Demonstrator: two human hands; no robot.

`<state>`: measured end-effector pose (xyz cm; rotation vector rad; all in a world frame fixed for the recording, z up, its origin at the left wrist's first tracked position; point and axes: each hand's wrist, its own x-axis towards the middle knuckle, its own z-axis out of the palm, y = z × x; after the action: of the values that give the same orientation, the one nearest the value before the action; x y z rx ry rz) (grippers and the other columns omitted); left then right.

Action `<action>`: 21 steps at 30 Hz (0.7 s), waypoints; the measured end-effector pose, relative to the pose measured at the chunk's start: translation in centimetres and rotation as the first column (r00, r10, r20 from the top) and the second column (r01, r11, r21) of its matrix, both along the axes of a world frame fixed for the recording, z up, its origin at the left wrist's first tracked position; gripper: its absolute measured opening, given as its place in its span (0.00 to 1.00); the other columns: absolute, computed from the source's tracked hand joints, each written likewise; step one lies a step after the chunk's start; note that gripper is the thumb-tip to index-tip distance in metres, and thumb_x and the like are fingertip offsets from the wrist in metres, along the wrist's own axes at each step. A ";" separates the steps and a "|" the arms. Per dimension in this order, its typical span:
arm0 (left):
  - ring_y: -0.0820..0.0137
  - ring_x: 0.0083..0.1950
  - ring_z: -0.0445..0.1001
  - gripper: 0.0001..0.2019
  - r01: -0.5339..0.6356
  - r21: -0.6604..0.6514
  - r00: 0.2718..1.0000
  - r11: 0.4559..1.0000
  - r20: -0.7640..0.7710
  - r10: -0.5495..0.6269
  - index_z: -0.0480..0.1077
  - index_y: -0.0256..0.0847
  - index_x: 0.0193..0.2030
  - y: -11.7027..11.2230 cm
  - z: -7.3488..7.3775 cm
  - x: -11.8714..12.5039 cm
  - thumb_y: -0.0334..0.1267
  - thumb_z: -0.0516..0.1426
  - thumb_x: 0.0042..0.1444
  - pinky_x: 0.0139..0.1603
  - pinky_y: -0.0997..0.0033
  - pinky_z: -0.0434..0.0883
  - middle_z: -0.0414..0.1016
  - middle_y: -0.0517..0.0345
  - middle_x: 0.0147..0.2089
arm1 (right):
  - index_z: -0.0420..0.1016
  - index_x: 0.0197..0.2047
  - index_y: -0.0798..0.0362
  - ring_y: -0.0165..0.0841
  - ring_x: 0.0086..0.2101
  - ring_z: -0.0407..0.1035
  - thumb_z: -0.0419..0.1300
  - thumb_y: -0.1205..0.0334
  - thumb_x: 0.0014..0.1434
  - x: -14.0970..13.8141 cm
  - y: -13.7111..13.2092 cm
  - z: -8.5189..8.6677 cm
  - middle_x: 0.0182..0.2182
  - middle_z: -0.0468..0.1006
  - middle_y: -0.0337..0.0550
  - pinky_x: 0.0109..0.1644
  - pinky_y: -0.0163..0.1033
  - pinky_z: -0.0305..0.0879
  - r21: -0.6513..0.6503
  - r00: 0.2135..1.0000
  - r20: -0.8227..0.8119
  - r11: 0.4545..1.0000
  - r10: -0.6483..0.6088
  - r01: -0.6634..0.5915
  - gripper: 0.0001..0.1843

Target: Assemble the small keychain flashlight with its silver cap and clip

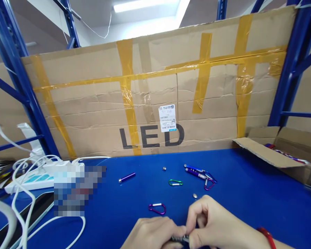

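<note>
At the bottom centre, my left hand (152,232) and my right hand (212,221) meet with fingers closed on a small dark and silver part (180,238). Fingers cover most of it, so its kind cannot be told. Just beyond my left hand lies a purple carabiner (157,205). A small silver piece (195,195) rests near my right knuckles. Farther back are a green carabiner (175,184), another small silver piece (164,168) and a purple metal tube (127,177). A blue penlight (193,168) and a purple penlight (194,173) lie together, carabiners at their ends.
White cables and a power strip (36,180) crowd the left of the blue table (114,207). An open cardboard box (264,152) stands at the right. Behind is a large taped carton (101,114) marked LED, between blue rack posts (287,72).
</note>
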<state>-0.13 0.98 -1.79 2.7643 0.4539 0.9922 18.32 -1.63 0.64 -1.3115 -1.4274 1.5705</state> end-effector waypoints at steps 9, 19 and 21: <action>0.76 0.24 0.74 0.13 -0.035 -0.129 0.997 0.991 0.062 0.043 0.68 0.41 0.36 0.5 -1.8 0.0 0.45 0.47 0.60 0.25 0.84 0.67 0.77 0.60 0.28 | 0.70 0.19 0.58 0.17 0.10 0.52 0.72 0.56 0.30 0.3 0.7 -0.8 0.08 0.61 0.28 0.13 0.25 0.43 0.062 0.997 -0.009 0.995 0.076 -0.075 0.19; 0.75 0.28 0.76 0.07 -0.032 -0.172 0.999 0.985 -0.014 0.030 0.69 0.39 0.39 -0.3 0.1 -0.4 0.37 0.51 0.57 0.28 0.84 0.69 0.78 0.58 0.32 | 0.70 0.20 0.58 0.17 0.10 0.51 0.71 0.50 0.30 0.5 1.1 -1.6 0.09 0.62 0.29 0.12 0.24 0.45 0.054 0.995 0.002 0.994 0.095 -0.095 0.21; 0.74 0.29 0.76 0.07 -0.042 -0.161 0.999 0.986 -0.032 0.037 0.69 0.39 0.39 -0.3 0.3 -0.5 0.37 0.51 0.57 0.28 0.84 0.69 0.78 0.58 0.32 | 0.71 0.20 0.58 0.17 0.10 0.52 0.72 0.52 0.30 0.4 1.1 -1.5 0.10 0.64 0.30 0.12 0.24 0.46 0.052 0.996 0.021 0.995 0.083 -0.084 0.21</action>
<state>-0.64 0.65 -1.45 2.6380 0.5694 0.8824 18.74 -0.52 -0.90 -1.2528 -1.5432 1.5669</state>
